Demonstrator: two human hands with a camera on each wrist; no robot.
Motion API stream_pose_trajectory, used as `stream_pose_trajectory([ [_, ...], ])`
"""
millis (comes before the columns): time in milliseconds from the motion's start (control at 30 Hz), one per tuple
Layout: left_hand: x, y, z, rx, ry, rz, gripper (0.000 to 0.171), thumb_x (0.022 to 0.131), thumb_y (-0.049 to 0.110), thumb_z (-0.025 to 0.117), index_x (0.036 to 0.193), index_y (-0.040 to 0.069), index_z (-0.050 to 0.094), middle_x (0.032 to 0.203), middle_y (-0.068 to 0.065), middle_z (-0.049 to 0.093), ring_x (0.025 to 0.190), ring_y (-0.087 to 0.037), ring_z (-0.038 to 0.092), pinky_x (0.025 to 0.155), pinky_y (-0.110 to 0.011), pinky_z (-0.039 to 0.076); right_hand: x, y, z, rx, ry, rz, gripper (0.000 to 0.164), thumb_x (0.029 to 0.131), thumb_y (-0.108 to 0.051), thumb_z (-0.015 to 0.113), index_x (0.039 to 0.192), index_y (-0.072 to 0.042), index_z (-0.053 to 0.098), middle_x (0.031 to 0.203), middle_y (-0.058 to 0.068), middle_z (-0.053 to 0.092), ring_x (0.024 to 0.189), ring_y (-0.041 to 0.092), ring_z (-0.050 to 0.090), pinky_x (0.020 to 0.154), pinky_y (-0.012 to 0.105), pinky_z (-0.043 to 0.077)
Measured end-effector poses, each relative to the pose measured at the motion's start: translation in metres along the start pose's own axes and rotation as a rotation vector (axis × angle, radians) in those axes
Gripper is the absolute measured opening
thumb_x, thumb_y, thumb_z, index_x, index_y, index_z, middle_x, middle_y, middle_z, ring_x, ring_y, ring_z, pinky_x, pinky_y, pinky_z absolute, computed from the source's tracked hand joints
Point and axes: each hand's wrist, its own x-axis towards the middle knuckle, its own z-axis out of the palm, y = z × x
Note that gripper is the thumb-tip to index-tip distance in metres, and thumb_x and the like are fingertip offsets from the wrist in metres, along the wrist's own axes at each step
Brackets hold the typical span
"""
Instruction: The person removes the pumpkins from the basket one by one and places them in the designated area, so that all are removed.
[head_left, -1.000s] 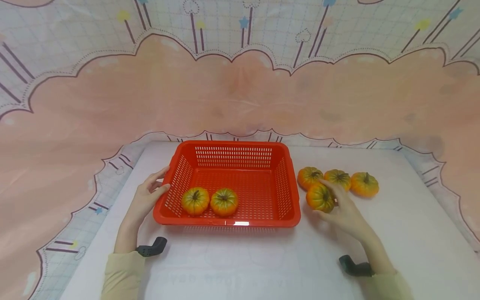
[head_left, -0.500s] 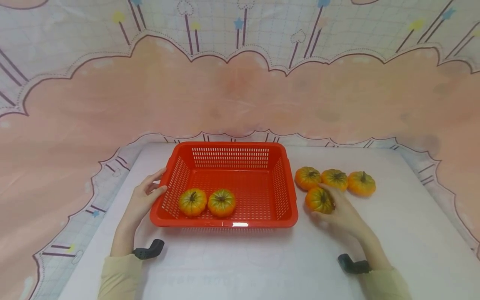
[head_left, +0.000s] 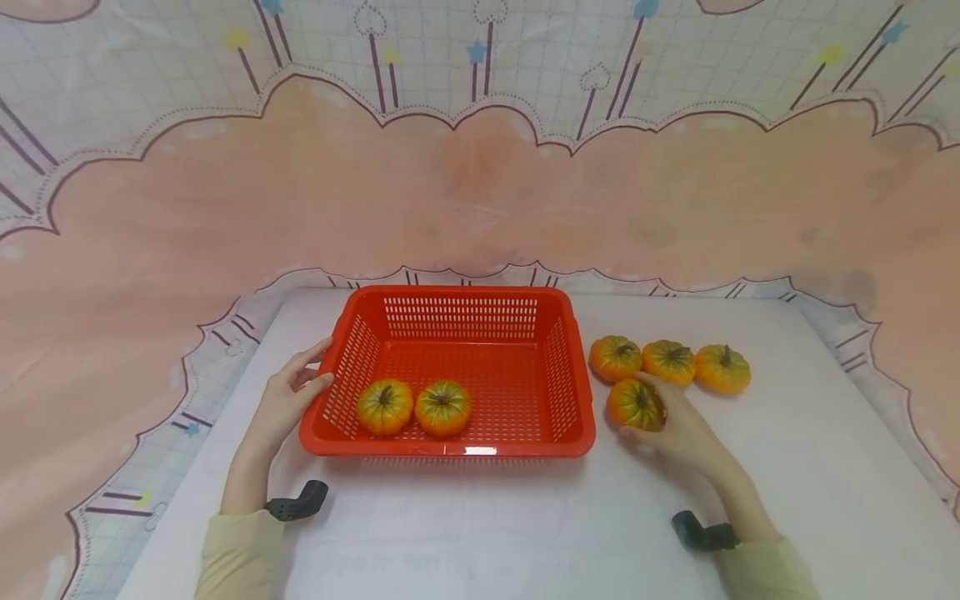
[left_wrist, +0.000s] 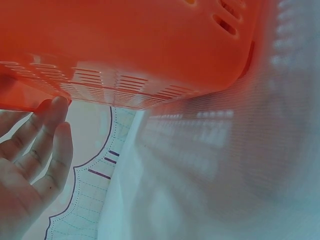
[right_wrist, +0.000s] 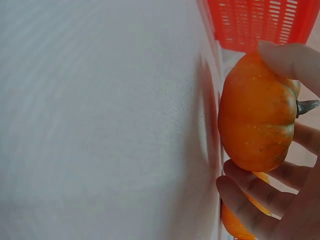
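Observation:
My right hand [head_left: 678,429] grips a small orange-green pumpkin [head_left: 634,405], just right of the red basket [head_left: 450,448]. In the right wrist view the thumb lies on one side of this pumpkin [right_wrist: 257,117] and the fingers curl round the other, its stem facing the palm. My left hand [head_left: 288,400] rests at the basket's left rim with fingers fairly straight; the left wrist view has its fingertips [left_wrist: 60,107] right at the slotted wall. Two similar pumpkins, a left one [head_left: 385,407] and a right one [head_left: 443,408], sit in the basket's near left part.
Beyond my right hand, three more pumpkins stand in a row on the white table: a left one [head_left: 615,359], a middle one [head_left: 669,363] and a right one [head_left: 723,370]. A patterned curtain [head_left: 480,192] hangs behind the table. Both wrists wear black devices.
The right hand and its pumpkin have shifted slightly left and toward the near side. The head view itself has moved a little. The left hand stays at the basket's rim.

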Motion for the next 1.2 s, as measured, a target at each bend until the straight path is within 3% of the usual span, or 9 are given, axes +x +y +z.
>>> stream_pose_trajectory([
  [533, -0.0041, 0.0010, -0.0036, 0.020, -0.010, -0.027, 0.058, 0.099, 0.034, 0.051, 0.152, 0.024, 0.029, 0.148, -0.013, 0.039, 0.101, 0.007, 0.049, 0.078, -0.013, 0.051, 0.0035, 0.0025, 0.0035, 0.014, -0.020, 0.019, 0.086, 0.080, -0.041, 0.075, 0.149, -0.018, 0.029, 0.152, 0.019, 0.034, 0.135, 0.045, 0.034, 0.102, 0.069, 0.033],
  [700, -0.0027, -0.0002, -0.0021, -0.005, -0.017, -0.022, 0.058, 0.098, 0.034, 0.052, 0.152, 0.024, 0.030, 0.146, -0.013, 0.040, 0.101, 0.008, 0.050, 0.078, -0.014, 0.051, 0.0009, 0.0033, 0.0004, 0.008, -0.023, 0.044, 0.085, 0.080, -0.044, 0.074, 0.149, -0.021, 0.030, 0.147, 0.017, 0.039, 0.121, 0.039, 0.047, 0.094, 0.057, 0.048],
  [833, -0.0016, -0.0008, -0.0017, 0.000, -0.020, -0.024, 0.059, 0.098, 0.035, 0.052, 0.152, 0.025, 0.029, 0.146, -0.013, 0.040, 0.102, 0.007, 0.050, 0.079, -0.014, 0.051, 0.0000, 0.0044, -0.0008, 0.011, -0.018, 0.035, 0.084, 0.080, -0.043, 0.075, 0.148, -0.020, 0.032, 0.142, 0.016, 0.044, 0.112, 0.033, 0.051, 0.087, 0.047, 0.054],
  [1200, 0.0002, -0.0010, -0.0013, 0.012, -0.012, 0.011, 0.057, 0.099, 0.032, 0.051, 0.151, 0.023, 0.031, 0.147, -0.014, 0.040, 0.100, 0.011, 0.050, 0.078, -0.013, 0.050, 0.0013, 0.0029, -0.0028, 0.026, -0.027, -0.002, 0.083, 0.080, -0.044, 0.074, 0.147, -0.020, 0.032, 0.143, 0.015, 0.043, 0.114, 0.035, 0.053, 0.088, 0.048, 0.053],
])
